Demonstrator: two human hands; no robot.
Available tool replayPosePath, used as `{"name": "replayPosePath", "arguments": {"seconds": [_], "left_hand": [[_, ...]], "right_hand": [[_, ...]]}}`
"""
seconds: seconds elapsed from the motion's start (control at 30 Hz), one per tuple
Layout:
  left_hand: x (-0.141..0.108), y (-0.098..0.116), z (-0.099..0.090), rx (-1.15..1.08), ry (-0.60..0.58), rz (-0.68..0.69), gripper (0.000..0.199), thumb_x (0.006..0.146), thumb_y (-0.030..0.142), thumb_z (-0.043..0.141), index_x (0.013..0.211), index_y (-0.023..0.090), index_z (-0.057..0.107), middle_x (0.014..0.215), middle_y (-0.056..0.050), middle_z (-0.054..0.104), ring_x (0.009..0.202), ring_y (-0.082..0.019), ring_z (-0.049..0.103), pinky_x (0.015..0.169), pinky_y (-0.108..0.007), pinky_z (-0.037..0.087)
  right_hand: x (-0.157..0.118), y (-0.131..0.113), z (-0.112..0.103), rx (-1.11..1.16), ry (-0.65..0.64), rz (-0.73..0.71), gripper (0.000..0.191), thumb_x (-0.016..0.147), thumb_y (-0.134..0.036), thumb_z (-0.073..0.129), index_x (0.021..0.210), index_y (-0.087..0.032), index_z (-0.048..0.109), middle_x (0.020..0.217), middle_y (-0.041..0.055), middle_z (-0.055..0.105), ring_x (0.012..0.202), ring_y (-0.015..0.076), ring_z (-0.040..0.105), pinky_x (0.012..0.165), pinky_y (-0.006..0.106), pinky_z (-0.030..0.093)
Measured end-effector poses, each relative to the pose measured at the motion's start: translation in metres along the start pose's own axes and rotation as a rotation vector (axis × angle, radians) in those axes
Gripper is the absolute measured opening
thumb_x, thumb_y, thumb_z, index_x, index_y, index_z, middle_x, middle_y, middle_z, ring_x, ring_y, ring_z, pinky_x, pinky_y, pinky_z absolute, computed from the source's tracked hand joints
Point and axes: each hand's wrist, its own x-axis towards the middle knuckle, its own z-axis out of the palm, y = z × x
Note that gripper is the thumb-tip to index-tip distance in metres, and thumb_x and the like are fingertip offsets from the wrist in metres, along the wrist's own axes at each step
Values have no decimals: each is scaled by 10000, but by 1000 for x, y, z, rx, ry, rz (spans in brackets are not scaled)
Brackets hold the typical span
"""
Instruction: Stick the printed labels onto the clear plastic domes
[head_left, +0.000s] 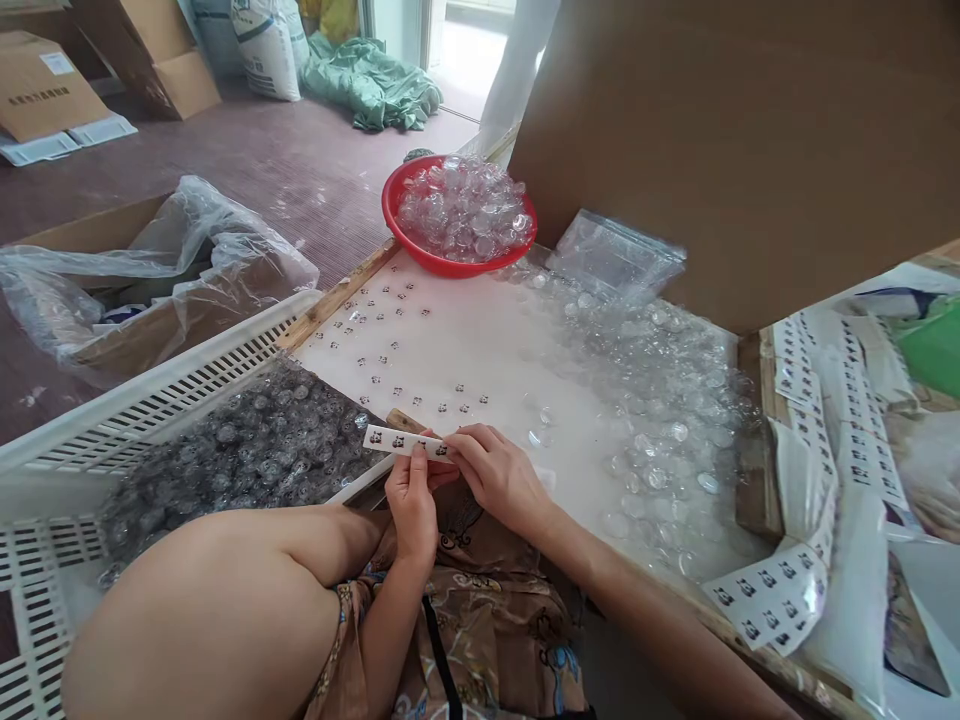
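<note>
A short white strip of panda stickers [386, 438] is pinched in my left hand [414, 500], thumb on top, above the near edge of the white work board [480, 340]. My right hand [499, 475] has its bent fingertips at the strip's right end; whether they grip the strip or a single sticker is hidden. Small panda stickers [376, 380] lie spaced out on the board's left side. Many clear round plastic pieces [660, 400] are heaped over its right side.
A red basin [450, 268] of clear pieces stands at the board's far end. At left is a white slatted crate [172, 375] holding dark-patterned clear pieces [255, 440]. Long sticker sheets [780, 595] hang over the right edge. A plastic-lined carton [187, 300] sits on the floor.
</note>
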Motion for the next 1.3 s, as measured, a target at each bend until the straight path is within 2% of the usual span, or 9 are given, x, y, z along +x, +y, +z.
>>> {"name": "replayPosePath", "arguments": {"seconds": [0.1, 0.23, 0.4, 0.5, 0.6, 0.93, 1.07, 1.17, 1.3], "left_hand": [[0, -1, 0, -13, 4, -27, 434, 828, 481, 675, 1084, 132, 713, 806, -54, 740, 659, -177, 697, 612, -285, 590], [1, -2, 2, -23, 16, -54, 421, 806, 462, 696, 1074, 136, 713, 834, -55, 742, 647, -167, 694, 590, -275, 586], [1, -2, 4, -17, 54, -75, 460, 776, 494, 710, 1028, 110, 717, 784, -60, 728, 561, -140, 665, 526, -258, 579], [1, -1, 4, -23, 54, -80, 489, 758, 514, 724, 1007, 93, 717, 747, -64, 717, 566, -138, 666, 540, -258, 590], [1, -1, 3, -28, 50, -78, 497, 757, 519, 724, 1020, 98, 718, 750, -61, 714, 564, -132, 665, 542, -256, 593], [2, -4, 2, -26, 53, -79, 464, 779, 491, 713, 1036, 105, 722, 766, -52, 715, 567, -129, 658, 544, -260, 594], [2, -5, 2, -17, 45, -78, 470, 770, 505, 715, 1023, 109, 721, 787, -56, 717, 579, -130, 662, 550, -260, 593], [1, -4, 3, -8, 36, -79, 483, 763, 515, 718, 1017, 104, 717, 789, -63, 715, 580, -131, 664, 551, -261, 593], [1, 1, 4, -1, 48, -64, 495, 753, 528, 720, 1015, 108, 714, 787, -65, 716, 568, -129, 662, 546, -256, 585]], "right_hand": [[-2, -2, 2, 19, 35, -39, 182, 971, -169, 462, 1040, -206, 626, 1037, 108, 657, 945, 217, 607, 805, 348, 526], [7, 6, -5, 303, 93, 42, 111, 935, -186, 519, 905, -210, 622, 968, 74, 653, 911, 184, 615, 790, 314, 524], [34, 65, -27, 420, 257, 480, 117, 843, -316, 597, 819, -203, 617, 770, 29, 653, 674, 148, 581, 623, 275, 472], [44, 103, -30, 363, 196, 643, 134, 777, -332, 612, 763, -200, 619, 690, 11, 635, 612, 141, 541, 597, 280, 429], [45, 120, -26, 335, 99, 691, 123, 753, -322, 596, 745, -202, 623, 684, 7, 633, 615, 144, 534, 592, 280, 405], [52, 113, -12, 86, -8, 660, 81, 794, -166, 555, 763, -211, 616, 773, 23, 656, 695, 161, 569, 664, 284, 399], [53, 107, -1, -62, 40, 599, 134, 820, -151, 553, 921, -194, 630, 944, 91, 654, 785, 191, 604, 691, 296, 409], [59, 101, 4, 17, 67, 608, 300, 812, -127, 556, 1105, -185, 577, 864, 60, 685, 792, 200, 623, 719, 307, 428], [62, 104, -6, 221, 134, 599, 290, 839, -144, 486, 1111, -200, 570, 856, 40, 715, 731, 172, 639, 719, 310, 465]]}}
